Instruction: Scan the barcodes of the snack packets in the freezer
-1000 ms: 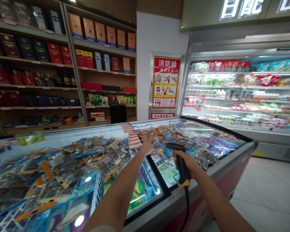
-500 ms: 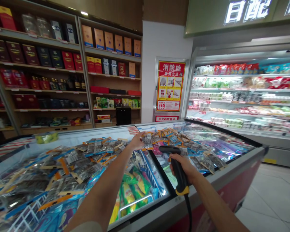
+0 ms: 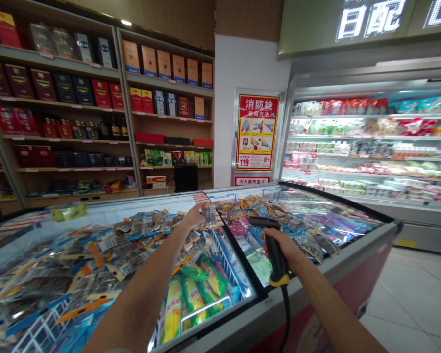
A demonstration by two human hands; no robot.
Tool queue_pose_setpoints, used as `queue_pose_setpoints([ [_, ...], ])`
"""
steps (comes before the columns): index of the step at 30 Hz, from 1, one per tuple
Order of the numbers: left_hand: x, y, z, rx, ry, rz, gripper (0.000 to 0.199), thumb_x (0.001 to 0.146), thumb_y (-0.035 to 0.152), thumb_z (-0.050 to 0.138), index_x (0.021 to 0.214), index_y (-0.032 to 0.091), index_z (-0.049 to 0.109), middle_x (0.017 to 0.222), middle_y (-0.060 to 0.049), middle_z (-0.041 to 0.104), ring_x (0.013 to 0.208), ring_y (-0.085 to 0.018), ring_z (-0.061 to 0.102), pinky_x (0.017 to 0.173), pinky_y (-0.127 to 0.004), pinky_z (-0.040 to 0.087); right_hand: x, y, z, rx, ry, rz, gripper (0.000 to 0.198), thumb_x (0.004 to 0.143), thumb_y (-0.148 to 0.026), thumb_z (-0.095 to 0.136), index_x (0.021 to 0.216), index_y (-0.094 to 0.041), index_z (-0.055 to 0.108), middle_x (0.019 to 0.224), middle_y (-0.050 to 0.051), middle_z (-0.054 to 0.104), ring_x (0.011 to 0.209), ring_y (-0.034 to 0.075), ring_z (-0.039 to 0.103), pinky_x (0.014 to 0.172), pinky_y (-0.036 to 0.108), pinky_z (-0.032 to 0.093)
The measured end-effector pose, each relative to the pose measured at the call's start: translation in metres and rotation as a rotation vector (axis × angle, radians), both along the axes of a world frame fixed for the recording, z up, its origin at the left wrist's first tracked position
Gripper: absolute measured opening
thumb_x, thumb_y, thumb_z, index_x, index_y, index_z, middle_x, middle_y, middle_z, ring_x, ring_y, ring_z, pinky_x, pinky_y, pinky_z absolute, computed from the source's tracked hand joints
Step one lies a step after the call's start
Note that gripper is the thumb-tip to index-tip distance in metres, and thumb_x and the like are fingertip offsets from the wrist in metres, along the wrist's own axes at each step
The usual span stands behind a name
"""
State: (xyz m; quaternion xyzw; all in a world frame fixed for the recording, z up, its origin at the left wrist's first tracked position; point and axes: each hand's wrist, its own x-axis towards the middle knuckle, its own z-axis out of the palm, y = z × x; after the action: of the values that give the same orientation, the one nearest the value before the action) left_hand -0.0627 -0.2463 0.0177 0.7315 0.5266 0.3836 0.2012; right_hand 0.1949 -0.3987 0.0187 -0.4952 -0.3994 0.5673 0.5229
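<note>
My left hand [image 3: 196, 215] reaches over the freezer and pinches a small snack packet [image 3: 209, 214] with a clear front and orange edging. In my right hand [image 3: 283, 249] is a black and yellow barcode scanner [image 3: 277, 255], its head pointing left toward the packets and its cable hanging down. Many similar packets [image 3: 154, 223] with blue and orange edges lie heaped on the left glass lid. A second heap [image 3: 266, 208] covers part of the right lid, beyond the scanner. Below the glass, corn-shaped yellow and green packages [image 3: 194, 294] lie beside a wire basket [image 3: 226, 255].
The chest freezer's rim [image 3: 353, 245] runs along the near right side. Wooden shelves [image 3: 169, 115] with boxed goods stand behind it on the left. A red fire-hydrant poster [image 3: 257, 132] hangs on the white pillar. An open chiller [image 3: 371, 147] stands at the right, past the tiled floor [image 3: 407, 294].
My left hand has moved left with the packet, away from the right-hand heap. The scanner in my right hand has shifted slightly to the right. The view has turned a little.
</note>
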Motion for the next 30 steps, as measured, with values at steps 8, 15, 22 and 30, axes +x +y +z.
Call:
queue_pose_setpoints([
  [8,-0.082,-0.003,0.010,-0.073,0.309,0.350,0.056,0.061,0.007,0.042,0.117,0.015,0.046,0.098,-0.005,0.062,0.072,-0.014,0.059,0.060,-0.020,0.042,0.038,0.007,0.006,0.013,0.030,-0.192,0.021,0.070,-0.032,0.053,0.061,-0.014,0.052,0.040,0.000,0.053,0.033,0.009,0.048,0.035,0.019,0.041],
  [15,-0.098,-0.005,0.015,0.007,0.373,0.639,0.043,0.068,0.015,0.042,0.109,0.011,0.053,0.106,-0.012,0.056,0.102,-0.024,0.048,0.083,-0.030,0.038,0.062,0.007,0.002,-0.019,0.023,-0.262,0.020,0.067,-0.033,0.056,0.062,-0.014,0.052,0.039,0.000,0.052,0.033,0.010,0.048,0.034,0.020,0.040],
  [22,0.037,-0.007,0.006,0.201,0.247,0.318,0.043,0.065,0.010,0.045,0.107,0.012,0.053,0.111,-0.008,0.053,0.106,-0.020,0.043,0.091,-0.027,0.032,0.083,0.008,-0.011,-0.008,0.048,-0.293,0.020,0.067,-0.033,0.056,0.062,-0.015,0.051,0.040,0.000,0.053,0.034,0.010,0.048,0.034,0.020,0.040],
  [30,0.210,-0.036,-0.047,-0.059,0.226,-0.114,0.053,0.067,0.029,0.055,0.117,0.016,0.044,0.113,-0.014,0.051,0.107,-0.024,0.043,0.088,-0.035,0.032,0.093,-0.003,-0.014,-0.051,0.011,-0.343,0.022,0.068,-0.034,0.055,0.061,-0.014,0.052,0.039,0.000,0.052,0.033,0.009,0.047,0.035,0.020,0.040],
])
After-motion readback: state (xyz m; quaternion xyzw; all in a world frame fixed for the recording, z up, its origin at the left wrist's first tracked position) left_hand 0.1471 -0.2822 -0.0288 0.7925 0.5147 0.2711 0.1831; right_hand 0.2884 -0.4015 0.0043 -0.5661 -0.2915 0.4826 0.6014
